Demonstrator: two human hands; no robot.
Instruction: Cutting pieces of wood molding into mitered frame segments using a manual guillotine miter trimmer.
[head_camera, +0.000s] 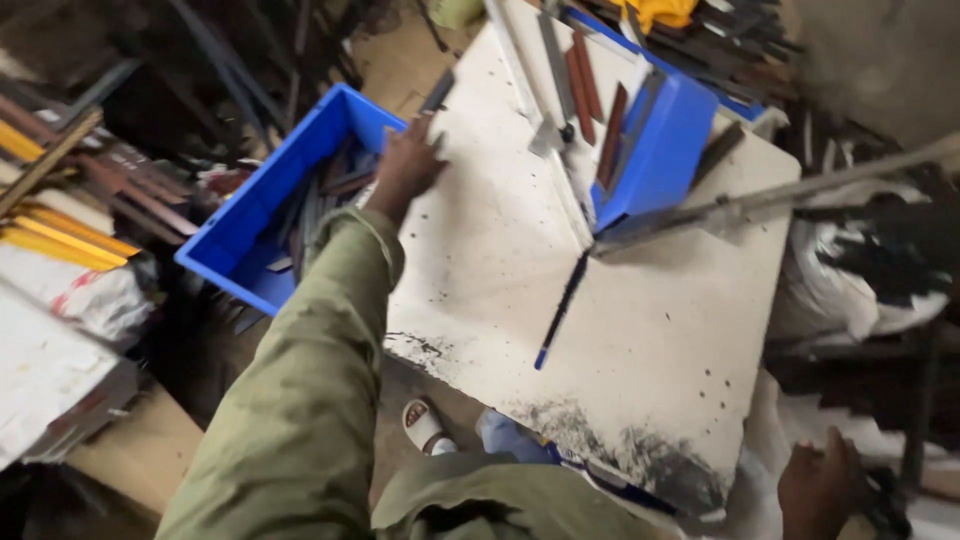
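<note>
My left hand, in an olive-green sleeve, reaches out to the left edge of a stained white tabletop, beside a blue plastic crate holding several dark metal strips. A dark strip lies just past its fingers; whether the hand grips anything I cannot tell. My right hand is low at the table's near right corner, fingers loosely curled, and appears to hold nothing. A thin dark rod with a blue tip lies on the tabletop.
A second blue crate with rust-brown and grey strips stands at the table's far side. A long grey metal bar juts out to the right. Yellow-edged bars and metal stock pile up on the left. A sandalled foot shows below.
</note>
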